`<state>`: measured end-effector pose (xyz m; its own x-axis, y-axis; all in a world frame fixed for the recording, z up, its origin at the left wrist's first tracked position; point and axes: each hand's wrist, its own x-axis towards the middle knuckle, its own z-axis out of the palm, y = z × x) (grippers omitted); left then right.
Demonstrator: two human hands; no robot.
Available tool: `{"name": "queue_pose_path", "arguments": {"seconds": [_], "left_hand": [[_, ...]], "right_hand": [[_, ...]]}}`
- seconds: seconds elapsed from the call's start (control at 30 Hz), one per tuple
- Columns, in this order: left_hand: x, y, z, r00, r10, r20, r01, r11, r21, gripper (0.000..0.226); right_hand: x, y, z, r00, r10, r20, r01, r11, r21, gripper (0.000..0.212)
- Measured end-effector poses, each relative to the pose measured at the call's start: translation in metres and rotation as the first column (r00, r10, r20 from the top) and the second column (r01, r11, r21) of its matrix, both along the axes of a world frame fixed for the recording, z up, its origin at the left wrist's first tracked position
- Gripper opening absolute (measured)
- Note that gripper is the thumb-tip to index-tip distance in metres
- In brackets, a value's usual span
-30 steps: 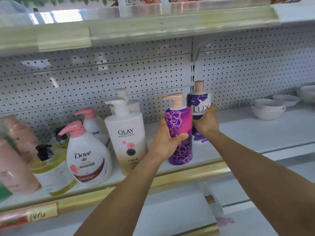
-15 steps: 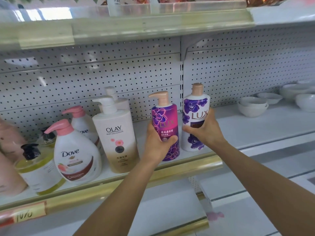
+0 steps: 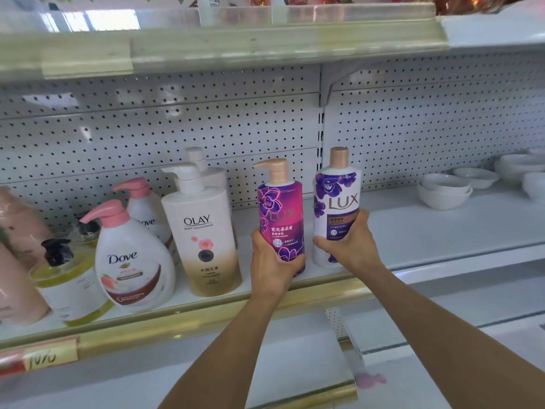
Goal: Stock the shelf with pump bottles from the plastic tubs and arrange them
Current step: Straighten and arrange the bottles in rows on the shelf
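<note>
Left hand (image 3: pixel 272 261) grips the purple Lux bottle (image 3: pixel 280 219), right hand (image 3: pixel 348 246) the white Lux bottle (image 3: pixel 336 208), fingers wrapped low, likely facing labels forward at the shelf (image 3: pixel 442 231) edge.

White bowls (image 3: pixel 445 193) stacked at right; handwritten price tag (image 3: pixel 44 356) lower left.

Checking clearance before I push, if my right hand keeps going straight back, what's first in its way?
Nothing stands behind the white Lux pump bottle that the right hand holds; probably the white perforated back panel, though depth is unclear.
</note>
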<state>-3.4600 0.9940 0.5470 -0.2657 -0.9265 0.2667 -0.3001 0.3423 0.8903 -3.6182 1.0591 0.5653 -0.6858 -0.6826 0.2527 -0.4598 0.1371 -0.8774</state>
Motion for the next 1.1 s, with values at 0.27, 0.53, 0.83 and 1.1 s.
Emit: {"name": "queue_pose_path", "arguments": {"seconds": [0.27, 0.53, 0.83, 1.1], "left_hand": [[0.01, -0.006, -0.008, 0.999, -0.042, -0.001, 0.042, 0.999, 0.0, 0.1], [0.005, -0.007, -0.011, 1.0, 0.001, 0.014, -0.001, 1.0, 0.002, 0.098], [0.005, -0.01, -0.007, 1.0, 0.01, 0.022, -0.01, 1.0, 0.013, 0.093], [0.008, -0.009, -0.006, 0.999, -0.007, 0.049, 0.006, 1.0, 0.015, 0.092]], "right_hand": [[-0.001, 0.004, -0.004, 0.998, 0.05, -0.035, -0.05, 0.999, -0.003, 0.101], [0.001, 0.004, -0.015, 0.997, 0.019, -0.076, -0.018, 1.0, 0.002, 0.102], [0.002, 0.003, -0.014, 0.998, 0.019, -0.068, -0.019, 1.0, 0.002, 0.102], [-0.001, -0.001, -0.01, 0.997, 0.023, -0.076, -0.023, 1.0, 0.003, 0.1]]}}
